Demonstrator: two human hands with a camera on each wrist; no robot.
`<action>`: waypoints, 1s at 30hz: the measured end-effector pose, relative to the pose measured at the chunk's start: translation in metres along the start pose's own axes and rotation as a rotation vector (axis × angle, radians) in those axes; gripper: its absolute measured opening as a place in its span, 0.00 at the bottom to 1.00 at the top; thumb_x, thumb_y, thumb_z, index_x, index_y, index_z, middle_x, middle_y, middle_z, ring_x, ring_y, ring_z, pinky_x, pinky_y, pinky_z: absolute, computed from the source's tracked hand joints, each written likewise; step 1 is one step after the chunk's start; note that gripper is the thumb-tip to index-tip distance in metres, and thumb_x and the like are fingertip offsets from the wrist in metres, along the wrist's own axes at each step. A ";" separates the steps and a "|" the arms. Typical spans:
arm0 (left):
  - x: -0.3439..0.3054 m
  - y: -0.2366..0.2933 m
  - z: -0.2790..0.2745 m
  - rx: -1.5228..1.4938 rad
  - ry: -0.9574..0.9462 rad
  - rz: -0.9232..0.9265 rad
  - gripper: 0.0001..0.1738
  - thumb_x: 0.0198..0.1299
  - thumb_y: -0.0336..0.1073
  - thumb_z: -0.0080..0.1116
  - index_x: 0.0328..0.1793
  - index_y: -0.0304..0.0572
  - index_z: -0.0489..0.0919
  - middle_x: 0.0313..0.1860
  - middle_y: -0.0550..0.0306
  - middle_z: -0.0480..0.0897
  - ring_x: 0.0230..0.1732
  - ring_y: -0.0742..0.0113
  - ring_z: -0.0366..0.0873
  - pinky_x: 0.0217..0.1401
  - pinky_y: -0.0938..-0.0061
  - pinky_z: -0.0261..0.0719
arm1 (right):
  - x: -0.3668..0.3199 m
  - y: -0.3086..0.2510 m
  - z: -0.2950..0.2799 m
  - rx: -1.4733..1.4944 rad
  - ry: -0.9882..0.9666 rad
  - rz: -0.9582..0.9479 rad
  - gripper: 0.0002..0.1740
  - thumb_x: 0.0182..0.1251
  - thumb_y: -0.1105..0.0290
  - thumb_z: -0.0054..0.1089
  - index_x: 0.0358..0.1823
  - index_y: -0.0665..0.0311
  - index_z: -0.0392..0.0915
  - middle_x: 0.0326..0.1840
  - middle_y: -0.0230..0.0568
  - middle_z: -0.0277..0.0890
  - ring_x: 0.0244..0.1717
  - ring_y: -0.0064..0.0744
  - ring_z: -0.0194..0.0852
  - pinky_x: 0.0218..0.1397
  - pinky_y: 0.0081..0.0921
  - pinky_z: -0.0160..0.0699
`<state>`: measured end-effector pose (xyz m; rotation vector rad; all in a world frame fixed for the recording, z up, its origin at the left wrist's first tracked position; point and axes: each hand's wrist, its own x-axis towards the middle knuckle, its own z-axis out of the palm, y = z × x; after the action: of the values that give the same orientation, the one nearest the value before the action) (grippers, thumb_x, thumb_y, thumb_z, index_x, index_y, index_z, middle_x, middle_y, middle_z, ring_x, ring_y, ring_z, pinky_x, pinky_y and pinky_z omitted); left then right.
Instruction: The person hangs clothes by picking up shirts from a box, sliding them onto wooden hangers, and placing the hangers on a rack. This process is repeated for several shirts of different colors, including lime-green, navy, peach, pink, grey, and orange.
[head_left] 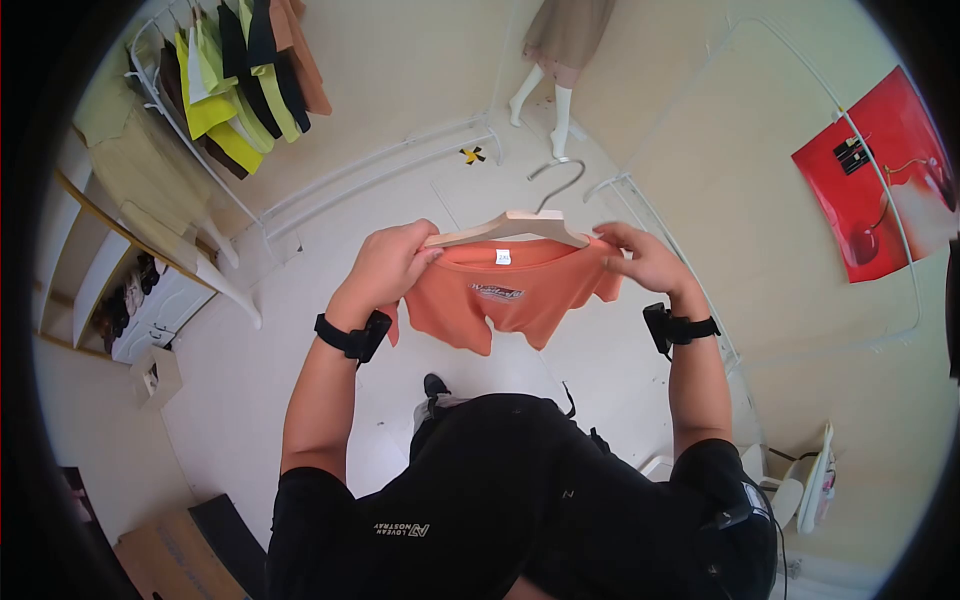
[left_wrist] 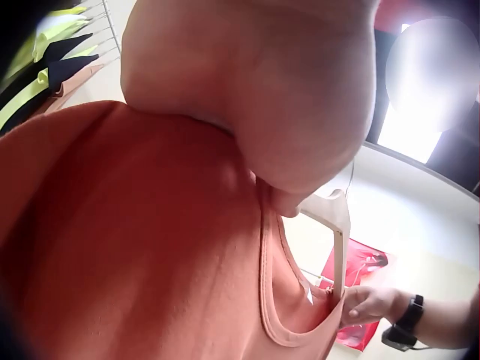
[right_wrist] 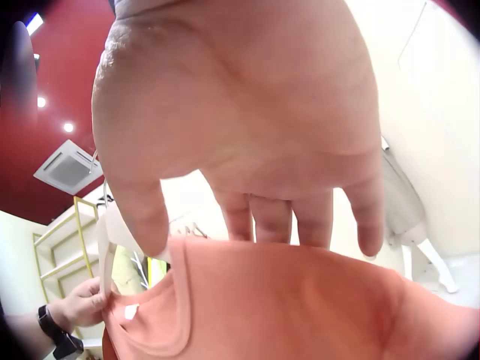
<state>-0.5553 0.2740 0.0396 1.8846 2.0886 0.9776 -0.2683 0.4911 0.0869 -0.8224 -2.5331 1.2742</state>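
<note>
one orange shirt [head_left: 520,308] hangs on a pale hanger [head_left: 530,223], out in front of a black top [head_left: 500,470]; the left hand [head_left: 388,264] pinches one shoulder by the hanger, while the right hand [head_left: 655,264], fingers straight and spread, is at the other shoulder.

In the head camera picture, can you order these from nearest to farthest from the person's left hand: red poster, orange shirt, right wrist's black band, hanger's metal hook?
From the left hand:
1. Orange shirt: touching the hand.
2. Metal hook: rightward, above the collar.
3. Black band: farther right, past the shirt.
4. Red poster: at the right-hand wall.
</note>
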 end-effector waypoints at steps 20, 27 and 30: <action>0.030 -0.137 -0.085 -0.072 0.079 -0.234 0.12 0.57 0.28 0.49 0.48 0.41 0.72 0.35 0.46 0.80 0.37 0.46 0.77 0.39 0.61 0.74 | 0.227 -0.042 0.073 -0.076 -0.201 -0.072 0.13 0.63 0.80 0.51 0.49 0.69 0.74 0.41 0.38 0.77 0.43 0.28 0.74 0.49 0.26 0.74; 0.098 -0.166 -0.092 -0.152 -0.130 -0.331 0.15 0.54 0.27 0.52 0.49 0.39 0.74 0.32 0.45 0.80 0.35 0.48 0.78 0.38 0.64 0.75 | 0.351 -0.011 0.070 0.048 -0.332 -0.037 0.12 0.64 0.81 0.49 0.49 0.69 0.73 0.42 0.39 0.77 0.44 0.30 0.75 0.50 0.26 0.74; 0.134 -0.161 -0.094 -0.422 -0.269 -0.555 0.13 0.56 0.30 0.55 0.48 0.37 0.74 0.31 0.45 0.80 0.32 0.50 0.78 0.38 0.66 0.76 | 0.409 0.008 0.070 0.106 -0.388 -0.041 0.13 0.63 0.81 0.46 0.48 0.67 0.74 0.38 0.41 0.79 0.38 0.30 0.77 0.42 0.24 0.76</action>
<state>-0.7633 0.3678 0.0619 1.0794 1.8928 0.8749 -0.6322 0.6745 0.0059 -0.5403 -2.7175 1.6771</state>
